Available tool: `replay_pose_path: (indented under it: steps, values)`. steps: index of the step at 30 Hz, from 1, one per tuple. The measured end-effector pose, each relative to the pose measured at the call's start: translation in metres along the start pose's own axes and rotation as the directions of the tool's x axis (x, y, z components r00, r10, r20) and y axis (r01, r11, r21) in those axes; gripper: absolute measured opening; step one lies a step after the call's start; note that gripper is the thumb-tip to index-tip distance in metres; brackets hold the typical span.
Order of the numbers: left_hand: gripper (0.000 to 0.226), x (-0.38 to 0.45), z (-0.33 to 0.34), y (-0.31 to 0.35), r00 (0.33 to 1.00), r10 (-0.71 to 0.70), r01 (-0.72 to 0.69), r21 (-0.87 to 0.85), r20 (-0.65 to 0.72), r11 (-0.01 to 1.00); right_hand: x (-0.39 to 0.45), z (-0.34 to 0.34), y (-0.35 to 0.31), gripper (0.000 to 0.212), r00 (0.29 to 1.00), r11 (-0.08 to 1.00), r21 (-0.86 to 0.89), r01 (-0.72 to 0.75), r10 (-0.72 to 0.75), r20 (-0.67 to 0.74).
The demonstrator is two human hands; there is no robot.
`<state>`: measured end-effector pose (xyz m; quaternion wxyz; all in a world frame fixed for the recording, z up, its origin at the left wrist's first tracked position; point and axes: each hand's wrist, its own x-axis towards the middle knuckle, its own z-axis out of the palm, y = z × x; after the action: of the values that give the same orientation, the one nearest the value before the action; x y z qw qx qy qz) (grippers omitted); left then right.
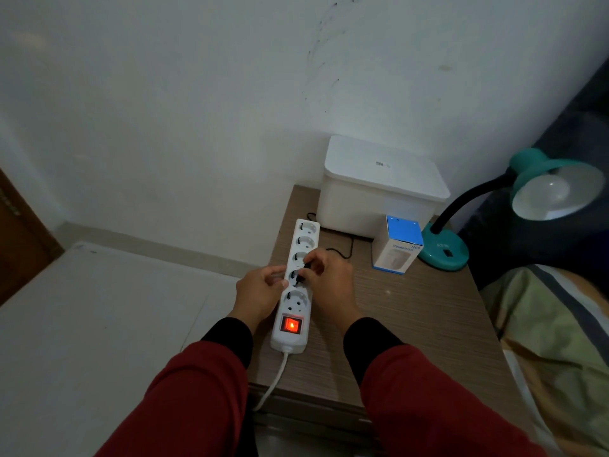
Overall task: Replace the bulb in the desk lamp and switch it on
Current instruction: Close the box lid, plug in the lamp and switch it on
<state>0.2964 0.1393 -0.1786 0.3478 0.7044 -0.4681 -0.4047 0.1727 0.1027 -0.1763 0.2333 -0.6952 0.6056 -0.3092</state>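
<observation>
Your right hand pinches the plug, small and stiff; grip its body. Left hand grips the light strip, steadying it.

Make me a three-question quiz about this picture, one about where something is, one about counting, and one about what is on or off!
1. Where does the blue-topped white cardboard box stand?
A. beside the teal desk lamp's base
B. on the floor
C. on the bed

2. How many sockets has the white plastic power strip?
A. two
B. five
C. eight

3. The strip's red rocker switch is:
A. dark
B. missing
C. glowing

Answers: 1 A, box and base stand together on the wooden table; 2 B, five sockets in a row; 3 C, it shines orange-red.
</observation>
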Motion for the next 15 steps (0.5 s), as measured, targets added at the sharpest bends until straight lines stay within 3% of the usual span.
replay_pose_path:
  steps: [15]
  values:
    - [0.037,0.0010,0.0008,-0.0015,1.000,0.019,-0.019,0.003,-0.009,1.000,0.0054,0.0060,-0.0018,0.018,0.991,0.989,-0.107,0.100,-0.089,0.101]
